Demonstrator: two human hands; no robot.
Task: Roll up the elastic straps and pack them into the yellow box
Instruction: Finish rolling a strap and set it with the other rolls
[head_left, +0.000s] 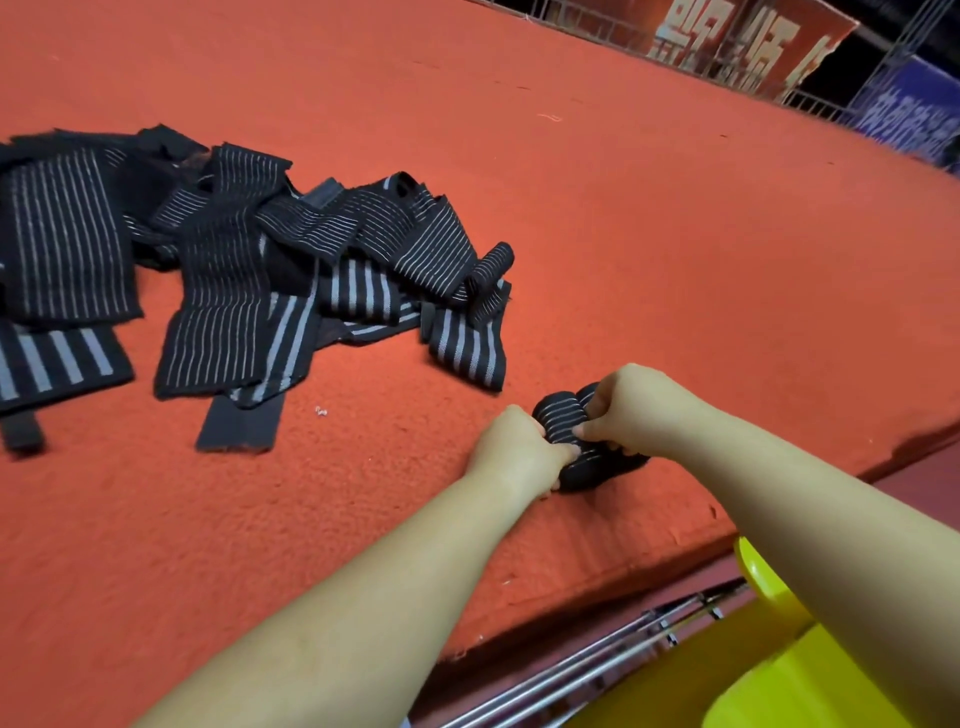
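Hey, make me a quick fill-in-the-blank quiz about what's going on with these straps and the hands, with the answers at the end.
1. Both hands, the left hand and the right hand, grip one ____ strap.
2. The pile of loose straps lies on a ____ surface.
3. The straps are black with ____ stripes.
4. The ____ box sits at the lower right, below the surface's edge.

Answers: rolled; red; grey; yellow
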